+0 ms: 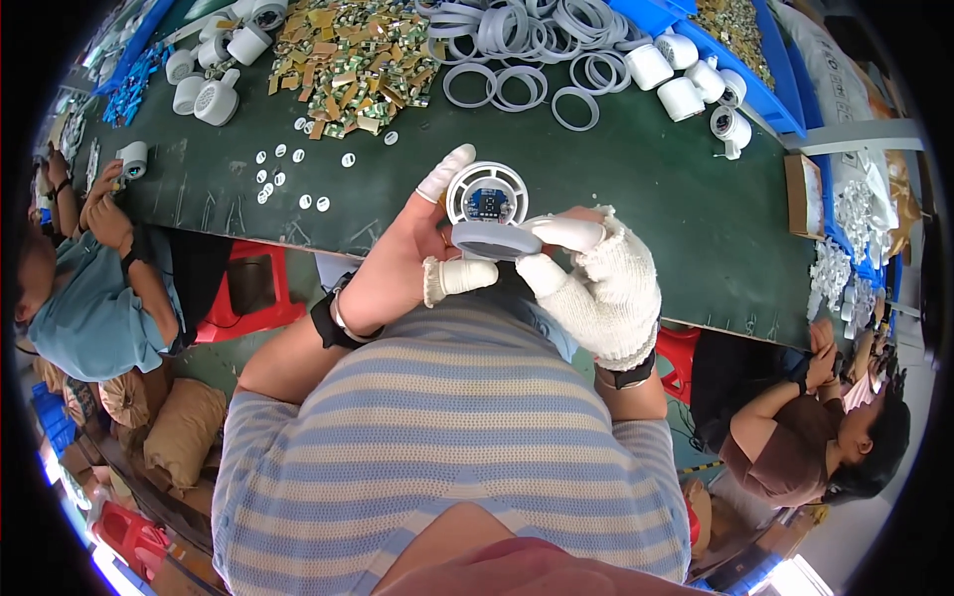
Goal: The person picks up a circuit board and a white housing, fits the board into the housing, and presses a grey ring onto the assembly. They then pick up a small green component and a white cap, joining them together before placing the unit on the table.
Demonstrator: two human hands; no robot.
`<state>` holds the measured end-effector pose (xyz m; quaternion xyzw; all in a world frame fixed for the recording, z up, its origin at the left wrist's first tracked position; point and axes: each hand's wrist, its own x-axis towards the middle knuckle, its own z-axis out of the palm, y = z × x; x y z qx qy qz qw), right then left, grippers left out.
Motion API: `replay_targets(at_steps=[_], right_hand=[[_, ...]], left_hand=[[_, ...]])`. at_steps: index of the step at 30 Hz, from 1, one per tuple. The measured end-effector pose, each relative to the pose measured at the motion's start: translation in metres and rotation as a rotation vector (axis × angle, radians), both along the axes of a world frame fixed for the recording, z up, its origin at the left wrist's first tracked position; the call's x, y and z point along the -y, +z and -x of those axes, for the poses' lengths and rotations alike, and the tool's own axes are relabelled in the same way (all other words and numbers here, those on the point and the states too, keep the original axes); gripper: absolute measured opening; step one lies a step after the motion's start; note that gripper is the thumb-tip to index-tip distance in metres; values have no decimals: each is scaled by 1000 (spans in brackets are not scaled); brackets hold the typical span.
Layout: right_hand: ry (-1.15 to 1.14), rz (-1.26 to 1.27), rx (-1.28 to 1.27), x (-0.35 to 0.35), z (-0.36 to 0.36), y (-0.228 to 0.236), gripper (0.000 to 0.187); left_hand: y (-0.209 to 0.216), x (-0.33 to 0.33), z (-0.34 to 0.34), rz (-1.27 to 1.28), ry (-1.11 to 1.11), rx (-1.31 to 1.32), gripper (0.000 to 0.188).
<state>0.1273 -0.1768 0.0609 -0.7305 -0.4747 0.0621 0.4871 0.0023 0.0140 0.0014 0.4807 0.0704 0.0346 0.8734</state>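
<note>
In front of my chest, my left hand, with white finger cots on thumb and a finger, is closed around a white round housing. Its open face is turned up and shows a blue circuit board with a small dark display. A grey ring-like round part is tilted against the housing's near edge. My right hand, in a white knitted glove with finger cots, pinches that grey part at its right side between thumb and fingers. My left thumb lies just below the grey part; whether it touches is unclear.
On the green table lie a heap of small boards, loose grey rings, several white discs and white housings. A blue bin stands at the far right. Co-workers sit on both sides.
</note>
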Motion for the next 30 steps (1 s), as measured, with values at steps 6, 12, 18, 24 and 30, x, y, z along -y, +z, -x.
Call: replay_targets(at_steps=[6,12,18,24,30], right_hand=[[-26,15,-48,-3,-1,-1,29],[-25,36,8,-7,-3,-5,32],[-8,8,-77,-20,-12,-25,69],[51,176,113,-29,-2,-14,80],[43,164,54,-30,2,-13,63]], left_hand=[[0,-2,-1,35,-1,9,116],[-4,-3,0,19,17,16,109],[-1,2,1,-602,13,146,79],[19,-5,4,-694,-39,123,79],[28,-10,4,-815,-81,223,64]])
